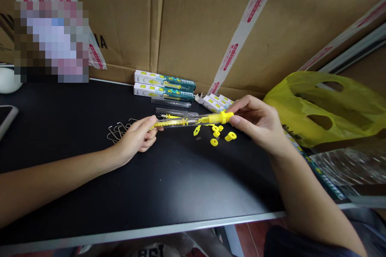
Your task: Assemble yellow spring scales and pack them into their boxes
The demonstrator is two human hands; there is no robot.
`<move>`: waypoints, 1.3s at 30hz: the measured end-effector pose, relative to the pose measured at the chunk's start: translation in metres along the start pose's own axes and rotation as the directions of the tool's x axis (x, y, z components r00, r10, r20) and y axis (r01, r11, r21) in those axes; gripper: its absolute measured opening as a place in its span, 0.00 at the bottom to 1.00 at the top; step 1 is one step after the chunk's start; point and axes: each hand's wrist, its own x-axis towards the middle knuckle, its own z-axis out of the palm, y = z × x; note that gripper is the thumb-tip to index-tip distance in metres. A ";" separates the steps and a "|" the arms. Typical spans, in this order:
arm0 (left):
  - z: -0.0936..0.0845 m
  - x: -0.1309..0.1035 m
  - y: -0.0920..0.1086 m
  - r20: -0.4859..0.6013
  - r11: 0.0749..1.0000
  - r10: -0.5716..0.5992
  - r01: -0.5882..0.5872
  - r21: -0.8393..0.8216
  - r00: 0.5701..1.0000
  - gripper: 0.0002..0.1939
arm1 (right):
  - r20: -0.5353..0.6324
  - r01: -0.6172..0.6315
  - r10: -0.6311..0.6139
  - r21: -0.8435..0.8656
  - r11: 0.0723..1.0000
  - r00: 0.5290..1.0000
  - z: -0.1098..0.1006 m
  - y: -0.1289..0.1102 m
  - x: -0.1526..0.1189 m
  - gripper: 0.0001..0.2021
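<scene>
A tubular spring scale (189, 121), transparent with a yellow graduated core, is held level above the black table. My left hand (137, 136) is closed around its left end. With thumb and fingertips, my right hand (257, 122) pinches the yellow cap (222, 117) at the right end. Just below the tube lie several small yellow plastic parts (214, 142) and a small spring (198, 138). Metal wire hooks (117, 131) are piled beside my left hand. Behind the scale are empty transparent tubes (171, 103), and another yellow core is partly hidden.
Two printed boxes (164, 92) are stacked against the cardboard (187, 24), with more boxes (212, 103) right of them. A yellow plastic bag (289, 100) and a transparent plastic wrap (352, 164) lie at the right. The table's front edge (150, 232) is near me.
</scene>
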 end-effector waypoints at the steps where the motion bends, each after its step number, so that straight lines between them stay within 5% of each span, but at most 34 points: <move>1: 0.000 0.000 0.000 0.000 1.000 -0.001 0.001 -0.001 1.000 0.16 | 0.000 0.002 -0.002 -0.001 1.000 1.000 0.000 0.000 0.000 0.12; 39: 0.000 0.001 -0.001 0.003 0.999 -0.007 0.007 0.033 1.000 0.15 | 0.119 0.068 -0.053 -0.122 0.990 0.991 -0.016 -0.005 -0.005 0.04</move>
